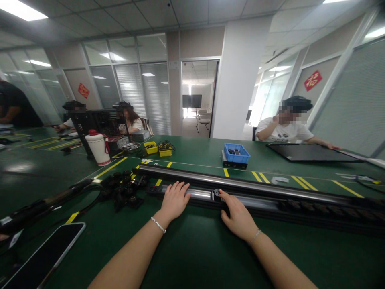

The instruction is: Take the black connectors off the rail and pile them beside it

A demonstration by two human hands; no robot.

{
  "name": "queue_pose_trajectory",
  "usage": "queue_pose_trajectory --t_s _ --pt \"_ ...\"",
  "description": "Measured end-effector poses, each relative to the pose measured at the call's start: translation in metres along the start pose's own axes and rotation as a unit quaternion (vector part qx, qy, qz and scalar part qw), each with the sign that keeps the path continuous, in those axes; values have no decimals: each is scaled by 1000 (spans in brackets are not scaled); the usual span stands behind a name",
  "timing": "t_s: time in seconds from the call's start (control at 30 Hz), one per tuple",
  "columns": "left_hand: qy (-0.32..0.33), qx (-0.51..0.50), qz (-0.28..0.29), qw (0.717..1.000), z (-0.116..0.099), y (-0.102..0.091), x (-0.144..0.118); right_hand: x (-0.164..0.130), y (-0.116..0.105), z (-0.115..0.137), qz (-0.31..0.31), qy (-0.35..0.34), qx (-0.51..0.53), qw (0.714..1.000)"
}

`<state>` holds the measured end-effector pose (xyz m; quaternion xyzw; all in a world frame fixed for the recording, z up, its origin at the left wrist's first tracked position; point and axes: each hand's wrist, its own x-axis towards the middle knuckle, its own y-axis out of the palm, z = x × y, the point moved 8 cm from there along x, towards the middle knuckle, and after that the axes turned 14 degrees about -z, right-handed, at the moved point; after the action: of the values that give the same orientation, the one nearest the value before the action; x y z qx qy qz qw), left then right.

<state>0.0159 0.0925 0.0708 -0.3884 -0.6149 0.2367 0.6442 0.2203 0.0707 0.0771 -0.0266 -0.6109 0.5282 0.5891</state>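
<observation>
A long black and silver rail (201,194) lies across the table in front of me. My left hand (175,200) rests flat over its left part, fingers stretched out and slightly spread. At the rail's middle is a small grey metal piece (216,193), which the fingertips of my right hand (239,216) touch. The right thumb is apart from the fingers, by the rail's near edge. Behind lies a second long rail (210,178), roughly parallel. Dark parts (296,205), too dim to name, sit along the near rail's right end.
A cluster of black knobbed parts (124,188) lies at the left, beside a dark pole (63,196). Nearer me is a phone (45,257). Farther back stand a white tumbler (98,148), yellow bins (150,147) and a blue basket (237,152). A person holds a dark panel (309,152) across the table.
</observation>
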Motion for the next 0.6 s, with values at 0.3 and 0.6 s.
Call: queue_pose_trajectory --t_s 0.3,0.6 --pt "45 -78 1 996 -19 -4 -2 -1 10 18 23 -29 -33 999" --pt "111 -83 12 990 -63 -1 -10 -1 16 25 0 -40 17 999"
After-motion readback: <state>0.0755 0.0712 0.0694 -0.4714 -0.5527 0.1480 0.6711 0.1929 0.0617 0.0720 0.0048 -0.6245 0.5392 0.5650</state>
